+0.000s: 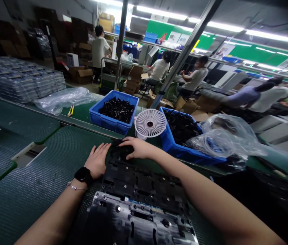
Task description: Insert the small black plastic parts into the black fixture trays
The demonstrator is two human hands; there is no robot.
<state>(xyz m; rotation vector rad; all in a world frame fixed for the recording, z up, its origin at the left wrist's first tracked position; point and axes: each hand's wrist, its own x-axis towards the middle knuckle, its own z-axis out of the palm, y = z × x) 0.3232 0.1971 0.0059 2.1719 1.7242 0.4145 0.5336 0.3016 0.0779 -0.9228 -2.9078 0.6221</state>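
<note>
A long black plastic tray (138, 183) with several moulded pockets lies lengthwise on the green ribbed mat (31, 190) in front of me. My left hand (97, 160), with a black watch and a thin bracelet on its wrist, rests flat with fingers stretched out at the tray's far left corner. My right hand (136, 148) lies palm down on the tray's far end, fingers curved onto the black plastic. A metal fixture plate (138, 221) with holes and slots sits at the tray's near end.
Two blue bins (96, 117) (170, 144) of small black parts stand beyond the tray, a small white fan (150, 123) between them. Clear plastic bags (225, 137) lie right, another bag (62, 98) and stacked trays (18, 80) left. Several people work at benches behind.
</note>
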